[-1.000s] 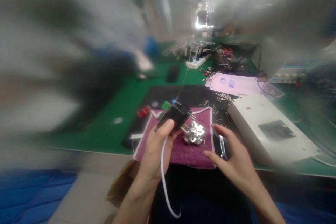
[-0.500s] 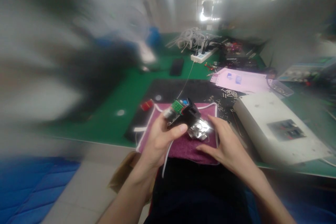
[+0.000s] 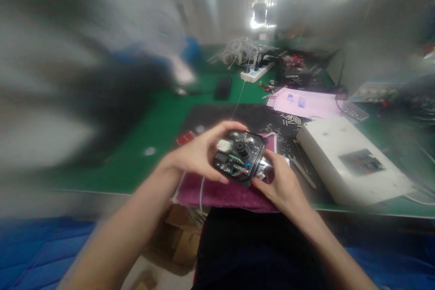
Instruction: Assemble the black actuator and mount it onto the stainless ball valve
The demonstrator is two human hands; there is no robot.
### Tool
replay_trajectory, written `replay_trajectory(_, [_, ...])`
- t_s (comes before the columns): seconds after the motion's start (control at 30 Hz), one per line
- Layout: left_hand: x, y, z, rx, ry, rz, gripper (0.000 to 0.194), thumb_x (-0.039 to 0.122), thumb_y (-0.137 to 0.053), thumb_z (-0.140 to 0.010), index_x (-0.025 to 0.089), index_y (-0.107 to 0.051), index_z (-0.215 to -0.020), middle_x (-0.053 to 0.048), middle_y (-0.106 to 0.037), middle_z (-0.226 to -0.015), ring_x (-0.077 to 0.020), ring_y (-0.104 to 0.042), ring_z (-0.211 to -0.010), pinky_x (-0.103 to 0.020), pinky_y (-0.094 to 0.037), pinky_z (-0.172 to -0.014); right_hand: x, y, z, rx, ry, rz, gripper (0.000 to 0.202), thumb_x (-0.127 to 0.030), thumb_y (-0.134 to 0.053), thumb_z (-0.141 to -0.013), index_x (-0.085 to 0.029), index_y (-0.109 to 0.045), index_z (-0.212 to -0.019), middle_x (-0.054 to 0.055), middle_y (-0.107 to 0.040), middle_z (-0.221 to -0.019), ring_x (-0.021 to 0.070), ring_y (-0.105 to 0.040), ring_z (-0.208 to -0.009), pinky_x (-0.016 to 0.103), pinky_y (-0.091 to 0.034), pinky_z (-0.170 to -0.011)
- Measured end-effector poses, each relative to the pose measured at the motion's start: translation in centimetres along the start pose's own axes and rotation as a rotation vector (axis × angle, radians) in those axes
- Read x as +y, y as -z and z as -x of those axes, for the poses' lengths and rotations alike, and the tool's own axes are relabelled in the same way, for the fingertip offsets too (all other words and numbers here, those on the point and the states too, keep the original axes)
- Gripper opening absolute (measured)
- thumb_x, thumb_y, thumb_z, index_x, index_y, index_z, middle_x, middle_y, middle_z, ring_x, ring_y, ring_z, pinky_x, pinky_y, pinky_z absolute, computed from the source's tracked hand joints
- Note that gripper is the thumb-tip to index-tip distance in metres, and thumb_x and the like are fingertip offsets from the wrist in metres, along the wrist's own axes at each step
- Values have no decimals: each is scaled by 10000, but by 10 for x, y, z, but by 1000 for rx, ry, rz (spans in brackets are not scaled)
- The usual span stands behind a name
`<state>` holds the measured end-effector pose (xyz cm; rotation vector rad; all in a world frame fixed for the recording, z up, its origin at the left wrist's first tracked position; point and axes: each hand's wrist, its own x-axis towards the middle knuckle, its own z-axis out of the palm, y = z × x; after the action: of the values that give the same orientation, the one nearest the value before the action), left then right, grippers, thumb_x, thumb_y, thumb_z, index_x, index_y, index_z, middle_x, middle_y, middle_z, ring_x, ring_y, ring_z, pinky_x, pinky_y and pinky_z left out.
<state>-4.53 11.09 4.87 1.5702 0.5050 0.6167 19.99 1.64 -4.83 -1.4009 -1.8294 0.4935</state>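
A black device with a round lens-like part, a circuit board and thin coloured wires faces up between my hands. My left hand wraps round its left side, thumb at the lower edge and fingers over the top. My right hand grips the right side, where a shiny metal part shows between thumb and fingers. Beneath lies a purple cloth with white edging, partly hidden by the hands and the device.
A white box stands at the right, beside a wrench. Small screws lie near pink sheets. Farther back are a power strip, a dark phone-like object and white cables. A red item lies at the left.
The device has been turned so its circuit side faces up. My left hand has shifted round its side, and my right hand has closed on the other side. The view has moved slightly.
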Motion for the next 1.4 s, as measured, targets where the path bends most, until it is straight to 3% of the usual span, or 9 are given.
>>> replay_trajectory(0.1, [-10, 13, -16, -126, -11, -48, 1070, 152, -998, -456, 228, -558, -1428, -180, -577, -1456, -415, -593, -1332, -494, -532, -1084, -1, 0, 0, 10, -12, -11, 630, -324, -819, -859, -191, -499, -1385, 128, -649, -1231, 303, -645, -1087, 473, -569, -935])
replay_trajectory(0.27, [-24, 23, -34, -220, -13, -111, 1070, 213, -1007, -457, 218, -558, -1428, -182, -581, -1440, -405, -584, -1339, -509, -519, -1098, -4, 2, 0, 1, -17, -29, 508, -254, -805, -857, -196, -544, -1289, 124, -651, -1237, 305, -638, -1110, 470, -568, -940])
replay_trajectory(0.47, [-9, 26, -48, -389, 13, -211, 1055, 226, -997, -513, 250, -532, -1460, -164, -576, -1455, -393, -569, -1364, -511, -494, -1131, -4, 3, 1, -1, 3, -45, 453, -295, -786, -898, -197, -559, -1277, 112, -663, -1205, 295, -632, -1105, 461, -562, -941])
replay_trajectory(0.7, [5, 27, -54, -407, -3, -330, 1062, 268, -1017, -479, 247, -577, -1446, -160, -614, -1436, -401, -597, -1344, -502, -518, -1120, -1, 1, 1, -7, 29, -42, 499, -290, -786, -899, -216, -538, -1325, 100, -669, -1178, 297, -634, -1077, 466, -569, -916])
replay_trajectory(0.97, [7, 31, -52, -405, 30, -401, 1052, 271, -1006, -522, 261, -556, -1473, -149, -609, -1452, -405, -576, -1364, -495, -491, -1144, -1, 0, 1, -25, 54, 6, 428, -326, -819, -874, -203, -536, -1171, 107, -650, -1146, 308, -617, -1105, 478, -563, -933])
replay_trajectory(1.23, [11, 30, -53, -452, -4, -514, 1095, 245, -995, -556, 296, -499, -1531, -125, -586, -1499, -392, -564, -1387, -477, -496, -1156, -1, 1, 1, -66, 79, 59, 528, -312, -838, -862, -176, -509, -1251, 126, -633, -1230, 317, -581, -1187, 487, -559, -983])
replay_trajectory(1.33, [13, 23, -34, -360, 39, -528, 1151, 275, -979, -626, 324, -375, -1605, -123, -439, -1631, -381, -431, -1503, -495, -401, -1237, -1, 7, -6, -118, 104, 86, 638, -307, -879, -820, -166, -498, -1312, 131, -624, -1282, 322, -571, -1205, 495, -551, -1007])
replay_trajectory(1.4, [11, 8, -14, -186, 89, -521, 1229, 330, -985, -639, 329, -272, -1640, -122, -328, -1691, -364, -366, -1545, -498, -333, -1278, 0, 11, -13, -161, 134, 106, 643, -307, -912, -777, -167, -529, -1274, 123, -638, -1257, 315, -589, -1164, 485, -559, -984])
